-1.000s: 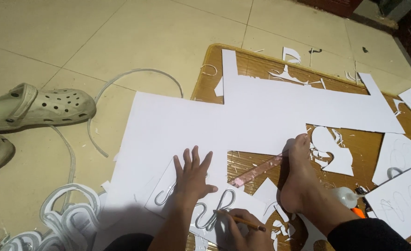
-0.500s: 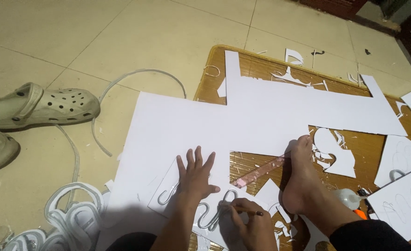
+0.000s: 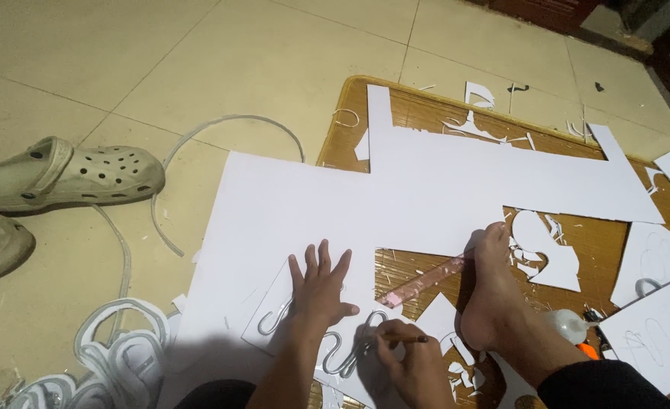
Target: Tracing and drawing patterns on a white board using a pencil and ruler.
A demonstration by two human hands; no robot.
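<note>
left hand (image 3: 318,291) flat, grip open, pressing white sheet (image 3: 289,204); right hand (image 3: 410,363) grip closed on pencil (image 3: 404,340).

On the tiled floor (image 3: 221,53) at far left lie 2 pale perforated clogs (image 3: 66,176), one partly cut off by the edge. White foam strips (image 3: 221,125) curl beside them, and cut-out loops (image 3: 115,356) pile at near left. A woven mat (image 3: 426,106) holds white scraps (image 3: 547,257), a pink ruler (image 3: 426,282) and a bare foot (image 3: 494,295).
</note>
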